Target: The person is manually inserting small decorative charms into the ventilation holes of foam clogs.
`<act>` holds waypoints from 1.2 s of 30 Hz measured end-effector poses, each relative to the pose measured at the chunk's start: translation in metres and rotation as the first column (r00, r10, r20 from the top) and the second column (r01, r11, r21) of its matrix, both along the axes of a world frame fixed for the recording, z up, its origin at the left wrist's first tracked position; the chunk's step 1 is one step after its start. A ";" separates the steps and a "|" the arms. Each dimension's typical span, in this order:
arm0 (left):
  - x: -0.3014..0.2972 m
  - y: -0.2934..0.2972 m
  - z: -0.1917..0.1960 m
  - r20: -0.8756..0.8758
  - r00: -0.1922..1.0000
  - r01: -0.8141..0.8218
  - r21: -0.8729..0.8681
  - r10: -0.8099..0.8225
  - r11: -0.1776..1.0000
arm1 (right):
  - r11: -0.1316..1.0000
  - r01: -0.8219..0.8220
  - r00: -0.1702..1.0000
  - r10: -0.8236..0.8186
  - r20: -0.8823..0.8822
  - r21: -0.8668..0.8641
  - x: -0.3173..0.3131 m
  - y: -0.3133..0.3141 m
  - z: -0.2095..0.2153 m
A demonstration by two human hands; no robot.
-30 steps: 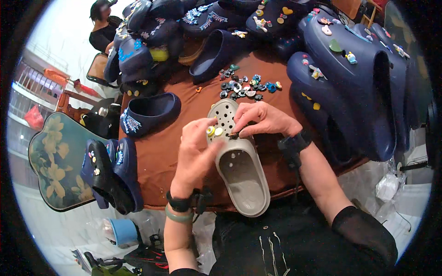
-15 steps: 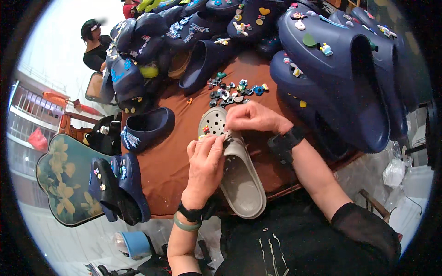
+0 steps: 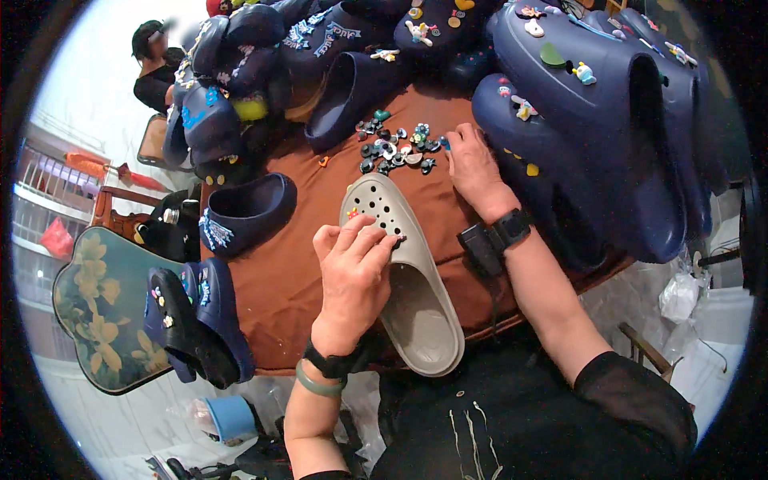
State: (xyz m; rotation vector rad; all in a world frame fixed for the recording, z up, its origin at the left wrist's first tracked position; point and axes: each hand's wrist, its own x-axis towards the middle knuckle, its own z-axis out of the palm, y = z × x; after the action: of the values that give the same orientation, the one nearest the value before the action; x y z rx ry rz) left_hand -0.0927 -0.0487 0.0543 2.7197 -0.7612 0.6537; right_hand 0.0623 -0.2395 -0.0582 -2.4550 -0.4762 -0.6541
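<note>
A light grey clog (image 3: 424, 320) with a perforated toe lies on the brown cloth, heel toward me. My left hand (image 3: 352, 268) is closed on the clog's upper, fingertips pinched near its strap, where a small dark piece shows. Small colourful charms (image 3: 353, 214) sit at the toe's left side, partly behind my fingers. Beyond the toe lies a loose pile of shoe charms (image 3: 392, 152). My right hand (image 3: 478, 172) is at the pile's right edge, fingers curled down over a charm that they mostly hide. A blue charm (image 3: 444, 143) shows beside its fingertips.
Big navy clogs with charms (image 3: 584, 120) crowd the right side, and more navy clogs (image 3: 240, 72) are heaped at the back left. A single navy clog (image 3: 256, 212) and a few more (image 3: 200, 320) stand left. A blue bin (image 3: 230, 418) is on the floor. A person (image 3: 152, 68) is in the background.
My right hand has left the clog's toe and moved right and away to the edge of the charm pile. The left hand stays on the clog. The view has shifted slightly.
</note>
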 end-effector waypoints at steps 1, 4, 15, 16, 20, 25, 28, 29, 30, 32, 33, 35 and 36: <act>0.001 0.000 0.002 -0.002 1.000 0.016 0.012 -0.016 1.000 | 1.000 0.009 0.999 -0.010 -0.034 -0.030 -0.001 -0.001 0.001; 0.001 0.000 0.005 -0.006 0.999 0.043 0.015 -0.043 0.999 | 0.992 0.026 0.999 -0.028 -0.016 -0.120 -0.003 0.001 0.004; 0.001 -0.012 -0.007 -0.011 1.000 0.016 0.142 -0.015 0.990 | 0.993 -0.003 0.999 -0.002 -0.043 -0.120 -0.009 0.002 0.013; 0.000 -0.014 -0.006 -0.012 1.000 0.020 0.142 -0.018 0.990 | 0.992 -0.010 1.000 0.007 -0.027 -0.128 -0.009 0.002 0.014; -0.007 -0.018 -0.003 0.039 0.994 -0.107 0.110 0.103 0.988 | 0.990 -0.130 0.990 0.127 0.055 0.050 -0.003 0.007 0.007; -0.008 -0.009 -0.009 0.019 0.994 -0.109 0.011 0.109 0.994 | 0.856 -0.301 0.884 0.415 -0.213 0.420 -0.012 0.022 0.017; -0.007 -0.009 -0.005 -0.070 0.995 -0.080 -0.038 0.078 0.996 | 0.831 -0.272 0.826 0.460 -0.325 0.485 -0.012 0.023 0.015; -0.008 -0.007 -0.007 -0.060 0.995 -0.080 -0.052 0.077 0.995 | 0.830 -0.273 0.826 0.461 -0.323 0.486 -0.012 0.024 0.014; -0.008 -0.007 -0.009 -0.052 0.996 -0.078 -0.068 0.074 0.995 | 0.786 -0.271 0.799 0.506 -0.326 0.556 -0.012 0.026 0.014; -0.011 -0.007 -0.008 -0.066 0.992 -0.111 -0.103 0.104 0.988 | 0.737 -0.263 0.770 0.549 -0.325 0.623 -0.014 0.027 0.014; -0.013 -0.006 -0.007 -0.080 0.987 -0.147 -0.138 0.136 0.980 | 0.726 -0.298 0.747 0.581 -0.322 0.620 -0.015 0.026 0.020; -0.017 -0.004 -0.009 -0.100 0.986 -0.155 -0.201 0.137 0.967 | 0.713 -0.332 0.722 0.614 -0.320 0.618 -0.016 0.027 0.022; -0.018 -0.003 -0.009 -0.119 0.984 -0.161 -0.265 0.134 0.951 | 0.690 -0.360 0.705 0.642 -0.301 0.628 -0.016 0.027 0.022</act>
State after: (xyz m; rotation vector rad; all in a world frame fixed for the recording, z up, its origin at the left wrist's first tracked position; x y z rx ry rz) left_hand -0.1111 -0.0517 0.0453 2.5466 -0.4113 0.5996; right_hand 0.0461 -0.2120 -0.0362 -1.7190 -0.6434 0.1182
